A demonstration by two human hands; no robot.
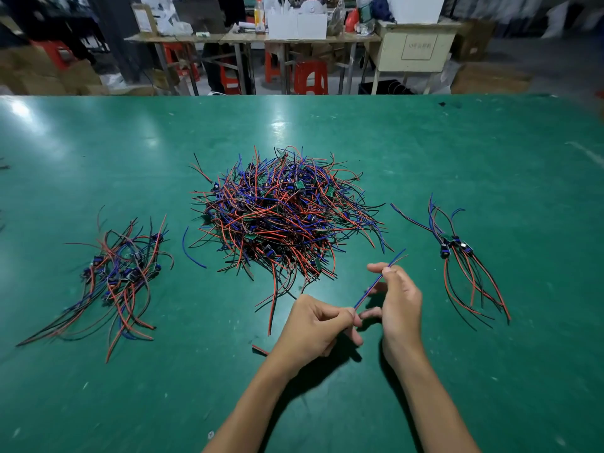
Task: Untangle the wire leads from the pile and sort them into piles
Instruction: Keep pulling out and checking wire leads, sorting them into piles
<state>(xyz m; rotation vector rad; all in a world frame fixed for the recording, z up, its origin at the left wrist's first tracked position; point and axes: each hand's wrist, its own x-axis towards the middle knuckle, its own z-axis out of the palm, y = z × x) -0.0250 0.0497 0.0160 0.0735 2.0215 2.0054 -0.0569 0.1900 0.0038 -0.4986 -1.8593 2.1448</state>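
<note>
While both hands' fingers pinch wire lead (376, 284), bare mat (359, 403) lies below.

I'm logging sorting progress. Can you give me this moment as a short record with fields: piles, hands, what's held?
surface: green table
main pile: centre, tangled, largest
left pile: medium
right pile: smallest, leads roughly aligned
left hand: pinches near end of held lead
right hand: pinches the same lead further up
held lead: blue and red wires, above the table
</note>
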